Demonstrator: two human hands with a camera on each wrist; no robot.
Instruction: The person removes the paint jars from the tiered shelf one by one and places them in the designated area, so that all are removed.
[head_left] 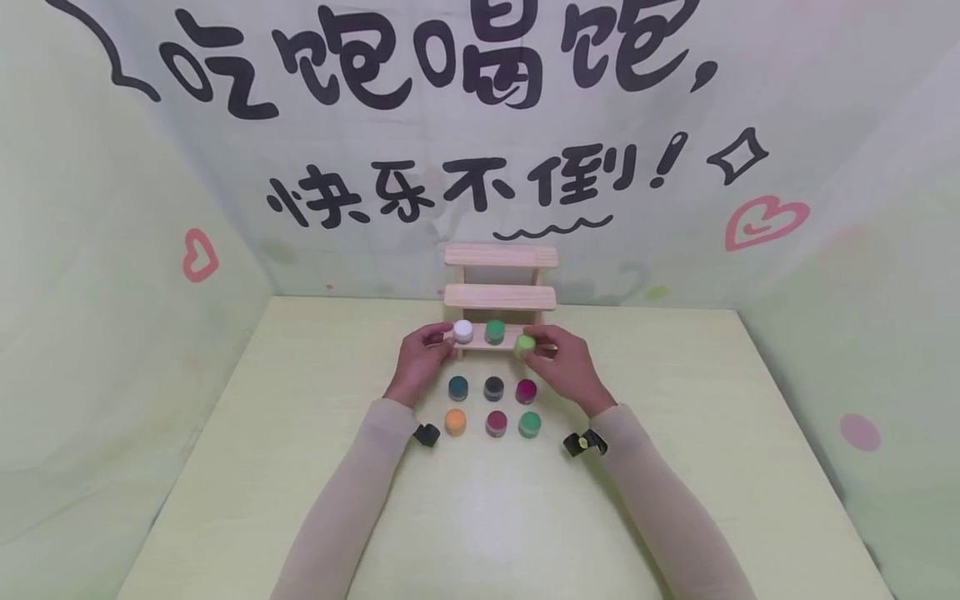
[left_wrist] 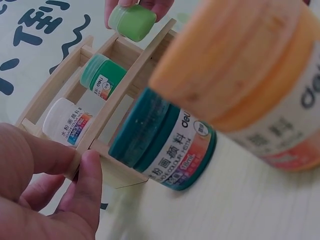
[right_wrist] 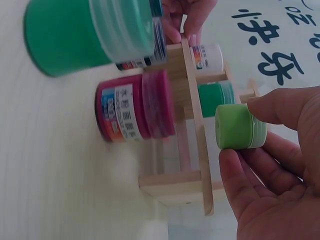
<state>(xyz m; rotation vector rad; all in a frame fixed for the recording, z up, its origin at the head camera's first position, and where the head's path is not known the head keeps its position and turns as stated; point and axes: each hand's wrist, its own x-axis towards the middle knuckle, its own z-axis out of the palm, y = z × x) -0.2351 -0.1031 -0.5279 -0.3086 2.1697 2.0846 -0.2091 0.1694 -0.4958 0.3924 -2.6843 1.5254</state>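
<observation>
My left hand [head_left: 422, 364] grips the rack [head_left: 500, 296]; my right hand [head_left: 567, 367] pinches the lime jar [head_left: 524, 344] near the lowest tier [head_left: 478, 340]. Likely mid-placement; I'd next need level lowering.

Lime-green jar [head_left: 524, 343] in right grip [head_left: 567, 363], left grip [head_left: 420, 360] beside white jar [head_left: 462, 332] on wooden rack [head_left: 500, 297].

2 arms [head_left: 337, 508] reach forward from lower edge of head view, slanting inward toward middle. Pale sleeves [head_left: 667, 492] cover both down to wrists [head_left: 602, 403]. Left hand [head_left: 418, 362] angled rightward, fingertips [left_wrist: 90, 165] drawn in, pinch grip. Right hand [head_left: 567, 367] angled leftward, fingertips [right_wrist: 231, 165] also pinching. 2 hands roughly level, near each other, not touching.
</observation>
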